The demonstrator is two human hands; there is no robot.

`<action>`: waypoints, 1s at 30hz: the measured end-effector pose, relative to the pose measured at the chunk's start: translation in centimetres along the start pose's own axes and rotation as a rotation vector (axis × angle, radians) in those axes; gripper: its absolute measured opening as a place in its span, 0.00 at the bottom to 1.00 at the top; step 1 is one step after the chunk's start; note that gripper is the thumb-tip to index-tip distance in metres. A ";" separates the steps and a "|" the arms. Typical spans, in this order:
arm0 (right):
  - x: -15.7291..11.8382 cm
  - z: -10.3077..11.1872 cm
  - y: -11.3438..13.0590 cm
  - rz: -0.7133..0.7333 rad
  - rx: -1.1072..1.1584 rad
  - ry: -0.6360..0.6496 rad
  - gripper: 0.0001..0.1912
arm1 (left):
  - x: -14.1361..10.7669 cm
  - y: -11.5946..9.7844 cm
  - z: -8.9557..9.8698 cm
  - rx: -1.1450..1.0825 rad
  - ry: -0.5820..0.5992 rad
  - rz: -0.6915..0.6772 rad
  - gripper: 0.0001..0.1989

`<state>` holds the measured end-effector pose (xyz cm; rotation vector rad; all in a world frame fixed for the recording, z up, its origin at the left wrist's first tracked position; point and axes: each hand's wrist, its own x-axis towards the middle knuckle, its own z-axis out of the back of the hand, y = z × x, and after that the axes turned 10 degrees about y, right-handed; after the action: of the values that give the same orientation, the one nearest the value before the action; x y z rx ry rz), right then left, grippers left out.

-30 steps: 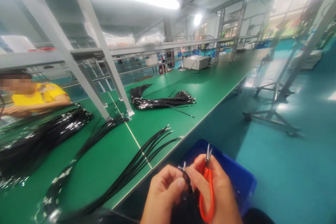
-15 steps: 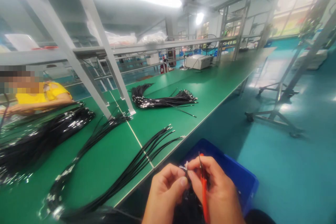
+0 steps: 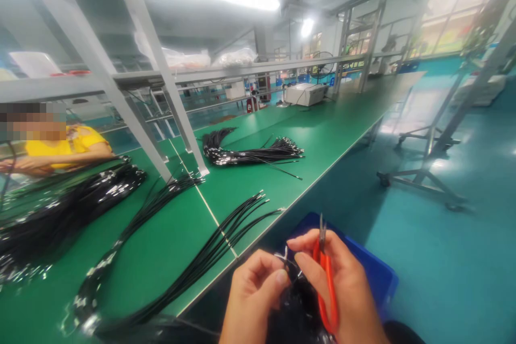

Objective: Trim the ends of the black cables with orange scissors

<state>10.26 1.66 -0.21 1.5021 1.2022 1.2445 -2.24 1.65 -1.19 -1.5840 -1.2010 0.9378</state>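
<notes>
My left hand (image 3: 260,290) pinches the end of a black cable (image 3: 291,269) with a pale tip, at the bottom centre. Close on its right, my right hand (image 3: 342,285) is wrapped round red-handled cutters (image 3: 328,293), their metal jaws pointing up. Its thumb and forefinger are apart, just beside the cable end. Below both hands lies a dark mass of cables, partly hidden. A bundle of black cables (image 3: 201,258) curves along the near edge of the green table (image 3: 161,258).
Another cable bundle (image 3: 250,157) lies further back, beside a metal post. A large cable pile (image 3: 68,209) is at left, near a person in yellow (image 3: 86,142). A blue bin (image 3: 374,274) stands below the table edge; a wheeled rack (image 3: 423,177) is at right.
My right hand has shifted slightly right and opened its thumb and forefinger away from the cable end. The cutters moved with it and show more fully. My left hand has hardly moved.
</notes>
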 end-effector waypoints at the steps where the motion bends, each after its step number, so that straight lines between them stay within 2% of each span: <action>1: 0.2 -0.1 0.5 -0.052 0.069 0.019 0.06 | 0.0 0.0 -0.1 0.009 0.011 -0.005 0.16; 4: 0.5 -0.5 1.4 -0.146 0.193 -0.002 0.09 | -0.1 0.1 -0.2 0.029 0.033 -0.012 0.17; 7: 0.4 -0.7 1.1 -0.156 0.173 -0.028 0.09 | -0.1 0.1 -0.1 0.023 0.039 -0.012 0.16; 10: 0.3 -0.4 -0.3 -0.079 0.038 -0.010 0.07 | 0.0 0.1 0.1 -0.003 0.037 0.008 0.16; 13: 0.2 0.0 -1.4 0.020 -0.153 -0.064 0.06 | 0.0 0.1 0.2 -0.015 0.023 0.026 0.16; 17: -0.4 0.1 -1.0 0.107 -0.201 -0.107 0.01 | 0.0 0.2 0.4 -0.003 0.034 0.019 0.16; 22: -0.7 -0.4 -0.4 0.331 -0.492 -0.057 0.07 | -0.2 0.0 0.2 -0.015 0.044 0.018 0.16; 27: -0.4 -0.4 -0.3 0.697 -0.813 -0.047 0.12 | -0.4 -0.4 -0.4 -0.048 -0.006 0.005 0.16; 30: -0.5 -0.1 -0.4 0.765 -0.860 -0.038 0.14 | -0.3 -0.4 -0.1 -0.027 -0.072 -0.011 0.14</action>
<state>10.05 1.22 -0.63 1.2919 -0.0589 1.8756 -2.32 1.40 -0.77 -1.5743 -1.2760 0.9825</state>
